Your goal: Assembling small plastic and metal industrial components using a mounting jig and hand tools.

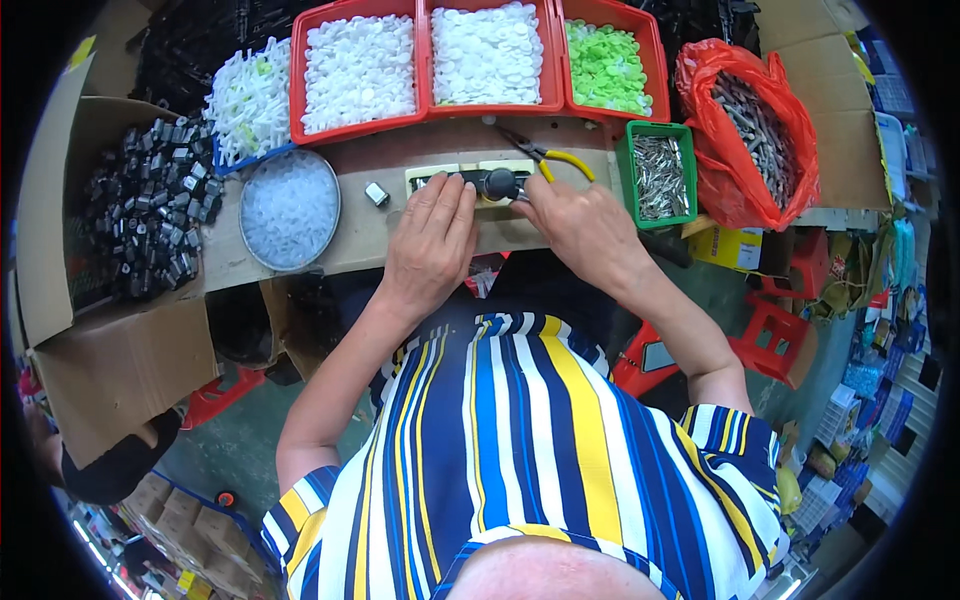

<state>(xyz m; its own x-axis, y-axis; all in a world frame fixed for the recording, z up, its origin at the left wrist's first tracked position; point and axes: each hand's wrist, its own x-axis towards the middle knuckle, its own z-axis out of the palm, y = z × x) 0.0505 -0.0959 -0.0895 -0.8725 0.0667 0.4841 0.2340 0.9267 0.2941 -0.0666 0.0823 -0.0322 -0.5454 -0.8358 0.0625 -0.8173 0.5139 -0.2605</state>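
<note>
Straight ahead on the bench lies a cream-coloured block (413, 174) with a long black piece (458, 186) set along it. My left hand (432, 240) lies on the left part of the black piece, its fingers stretched out flat and close together. My right hand (590, 235) is closed at the block's right end, beside a round black knob-like head (499, 184). A bit of metal shows by its fingertips, but what they grip is mostly hidden. Yellow-handled pliers (560, 160) lie just beyond my right hand. A small black-and-silver part (376, 194) sits left of the block.
Red bins (425, 115) of white and green pieces line the back. Left are a round tray (335, 215) of clear pieces and a carton (45, 230) of dark parts. Right are a green bin (628, 180) of metal pins and a red bag (700, 130) of grey parts.
</note>
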